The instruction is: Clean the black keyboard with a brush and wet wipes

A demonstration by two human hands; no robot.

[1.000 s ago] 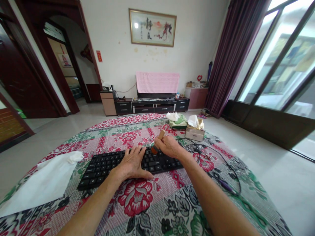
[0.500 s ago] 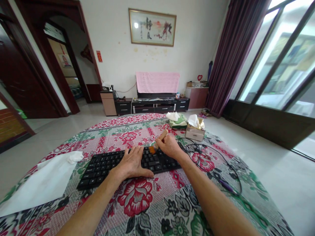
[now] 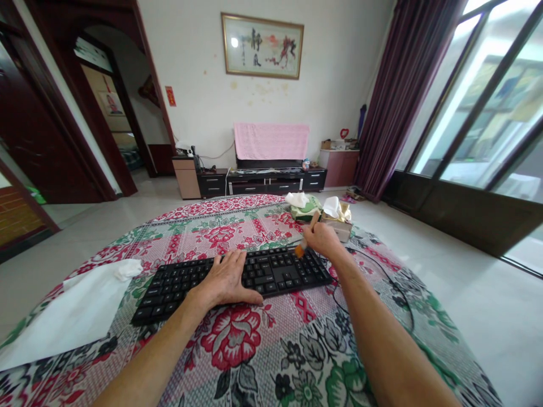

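A black keyboard (image 3: 280, 271) lies across the flowered tablecloth (image 3: 305, 350) in front of me. My left hand (image 3: 227, 280) rests on the middle of it, fingers stretched over the keys and thumb out along the near edge. In my right hand (image 3: 324, 240) is a small brush (image 3: 313, 221) with a pale wooden handle, the fingers closed round it. Its orange-brown bristles (image 3: 300, 250) point down at the far edge of the keyboard's right part. Whether they touch the keys I cannot tell.
Two tissue boxes, one green (image 3: 304, 208) and one beige (image 3: 337, 223), stand beyond my right hand. A black cable (image 3: 394, 282) curls over the cloth at the right. At the left lies a white cloth or paper sheet (image 3: 80, 314) with a crumpled piece on it.
My right hand has moved right with the brush, from the keys beside my left hand to the keyboard's right part. My left hand has stayed in place.
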